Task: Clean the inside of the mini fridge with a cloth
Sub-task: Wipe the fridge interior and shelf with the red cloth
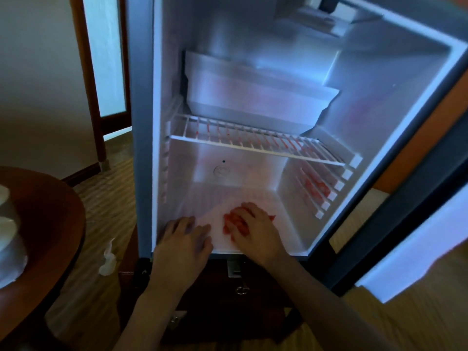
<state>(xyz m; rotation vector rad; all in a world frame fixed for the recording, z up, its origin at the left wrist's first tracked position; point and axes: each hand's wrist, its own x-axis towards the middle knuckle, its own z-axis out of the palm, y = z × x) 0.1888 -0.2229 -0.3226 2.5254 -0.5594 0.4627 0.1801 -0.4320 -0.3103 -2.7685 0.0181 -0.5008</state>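
The mini fridge (395, 102) stands open on a dark wooden cabinet (222, 295). On its floor lies a white cloth (215, 224) with red smears. The right hand (253, 226) presses down on it with fingers spread, and the left hand (184, 239) rests flat on the cloth's near edge, fingers relaxed. Above them sits a white wire shelf (253, 140) (red streaks along its bars too).

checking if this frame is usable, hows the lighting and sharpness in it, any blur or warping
Head view: dim room with a bluish cast, the fridge interior brightest; soft all over, the shelf wires and both hands, left hand and right hand on the cloth, lack crisp edges; wide-angle warping bows the door frame and fridge walls; red patches look smeared.
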